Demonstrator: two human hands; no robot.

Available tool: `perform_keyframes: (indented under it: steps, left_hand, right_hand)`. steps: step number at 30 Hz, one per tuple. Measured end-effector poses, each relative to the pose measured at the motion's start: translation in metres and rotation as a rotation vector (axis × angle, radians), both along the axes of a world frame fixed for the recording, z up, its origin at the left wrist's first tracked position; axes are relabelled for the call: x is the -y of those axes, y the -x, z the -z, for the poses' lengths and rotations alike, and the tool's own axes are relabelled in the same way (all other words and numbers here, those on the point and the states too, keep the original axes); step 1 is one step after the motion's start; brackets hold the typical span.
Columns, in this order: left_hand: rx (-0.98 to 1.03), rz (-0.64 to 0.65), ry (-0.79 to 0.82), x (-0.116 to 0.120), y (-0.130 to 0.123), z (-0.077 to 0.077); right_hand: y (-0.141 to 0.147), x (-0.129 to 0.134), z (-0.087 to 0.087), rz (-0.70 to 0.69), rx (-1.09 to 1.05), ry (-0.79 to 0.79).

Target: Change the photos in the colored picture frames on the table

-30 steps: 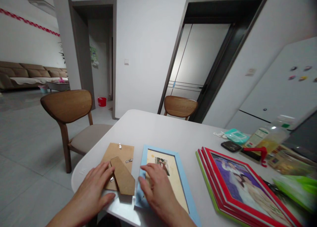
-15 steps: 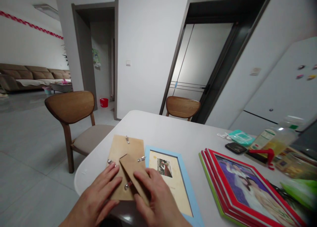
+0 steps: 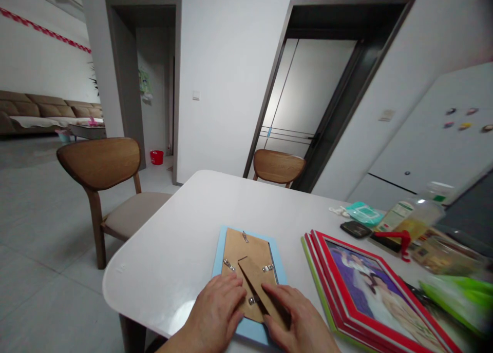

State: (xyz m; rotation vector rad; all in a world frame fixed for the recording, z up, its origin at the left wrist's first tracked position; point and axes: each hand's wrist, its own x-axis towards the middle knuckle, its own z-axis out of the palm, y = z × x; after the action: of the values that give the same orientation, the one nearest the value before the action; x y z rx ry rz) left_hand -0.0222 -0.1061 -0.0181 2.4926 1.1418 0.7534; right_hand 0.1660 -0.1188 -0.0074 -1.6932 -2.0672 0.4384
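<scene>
A light blue picture frame (image 3: 219, 250) lies on the white table, and a brown backing board (image 3: 246, 250) with metal clips and a stand leg (image 3: 256, 281) sits within it. My left hand (image 3: 219, 304) rests on the board's lower left edge, fingers close together. My right hand (image 3: 296, 312) holds the stand leg near its lower end, thumb on one side and fingers on the other. The photo inside the blue frame is hidden under the board.
Stacked red and green frames (image 3: 319, 271) lie to the right on the table (image 3: 154, 260). Beyond them are a black object (image 3: 356, 229), a teal packet (image 3: 364, 214), a bottle (image 3: 414, 217) and a jar (image 3: 442, 255). Two wooden chairs stand by the table.
Both hands have moved right with the backing board, from beside the blue frame to on top of it. The board now covers the photo. The view has shifted slightly.
</scene>
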Motion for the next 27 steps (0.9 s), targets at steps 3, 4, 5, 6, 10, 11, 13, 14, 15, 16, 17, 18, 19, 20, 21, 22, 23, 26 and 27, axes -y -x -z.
perform_keyframes:
  steps: [3,4,5,6,10,11,13,14,15,16,17,18,19,20,21,22,23,26,27]
  left_hand:
    - [-0.011,0.02,0.073,0.003,0.008,-0.005]
    - [-0.025,0.024,0.102,0.004,0.01,-0.006]
    - [-0.039,0.026,0.128,0.004,0.012,-0.007]
    - [-0.051,0.027,0.15,0.005,0.013,-0.008]
    - [-0.084,0.035,0.2,0.004,0.015,-0.008]
    - [-0.091,0.042,0.203,0.004,0.015,-0.007]
    - [-0.098,0.05,0.205,0.003,0.014,-0.007]
    - [-0.097,0.048,0.205,0.003,0.014,-0.007]
    - [-0.093,0.042,0.205,0.003,0.014,-0.007]
    - [-0.086,0.038,0.207,0.004,0.014,-0.007]
    - [-0.079,0.042,0.212,0.004,0.014,-0.007]
    - [-0.074,0.053,0.216,0.004,0.014,-0.007]
    - [-0.071,0.068,0.218,0.004,0.015,-0.007]
    - [-0.072,0.078,0.217,0.004,0.015,-0.005]
    - [-0.075,0.081,0.213,0.004,0.015,-0.004]
    - [-0.077,0.077,0.206,0.004,0.015,-0.003]
    - [-0.078,0.066,0.197,0.004,0.015,-0.001]
    - [-0.077,0.039,0.184,0.004,0.014,0.002]
    - [-0.08,0.035,0.187,0.004,0.014,0.002]
  right_hand:
    - [0.002,0.003,-0.001,-0.01,0.087,-0.03]
    - [0.002,0.004,-0.002,-0.013,0.108,-0.03]
    - [0.001,0.005,-0.004,-0.016,0.127,-0.026]
    - [0.0,0.006,-0.006,-0.019,0.143,-0.018]
    - [-0.004,0.007,-0.011,-0.023,0.184,0.017]
    - [-0.004,0.007,-0.011,-0.017,0.191,0.027]
    - [-0.004,0.007,-0.01,0.003,0.206,0.047]
    - [-0.004,0.007,-0.009,0.01,0.216,0.053]
    - [-0.004,0.007,-0.008,0.012,0.227,0.053]
    - [-0.004,0.006,-0.006,0.01,0.239,0.044]
    - [-0.004,0.006,-0.004,0.003,0.25,0.028]
    - [-0.004,0.005,-0.001,-0.003,0.258,0.003]
    - [-0.005,0.005,0.001,-0.008,0.262,-0.029]
    - [-0.005,0.005,0.004,-0.013,0.262,-0.068]
    - [-0.006,0.004,0.007,-0.018,0.261,-0.112]
    - [-0.007,0.004,0.009,-0.022,0.261,-0.163]
    - [-0.007,0.004,0.011,-0.029,0.264,-0.216]
    - [-0.005,0.004,0.012,-0.089,0.299,-0.351]
    - [-0.004,0.004,0.011,-0.116,0.317,-0.373]
